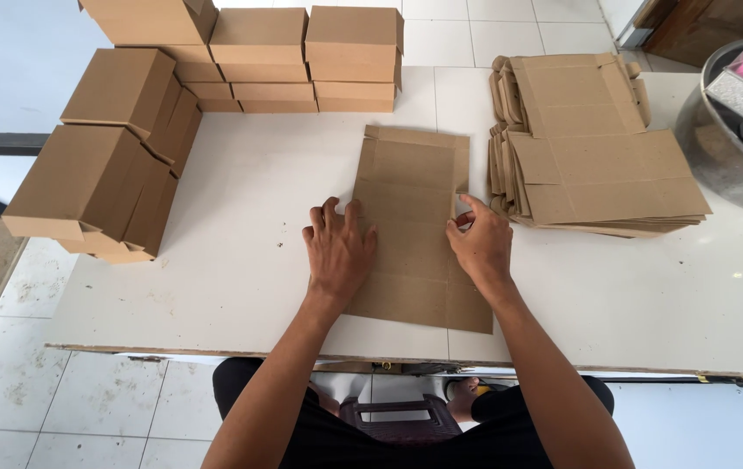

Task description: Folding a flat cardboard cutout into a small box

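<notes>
A: Report the position of the hands.

B: The left hand (339, 250) lies flat, fingers spread, palm pressed on the left edge of a flat cardboard blank (413, 227). The right hand (481, 244) rests on the blank's right edge, its thumb and fingers pinching a small side flap.

A: Location of the blank?

B: It lies unfolded on the white worktop (241, 260), directly in front of the person, near the front edge.

A: Items farther out?

B: To the right, just beside the blank, sits a stack of flat blanks (593, 156). Beyond it, at the right edge, stands a metal bowl (723, 156). To the left and along the far side, folded cardboard boxes (119, 148) are stacked in rows.
</notes>
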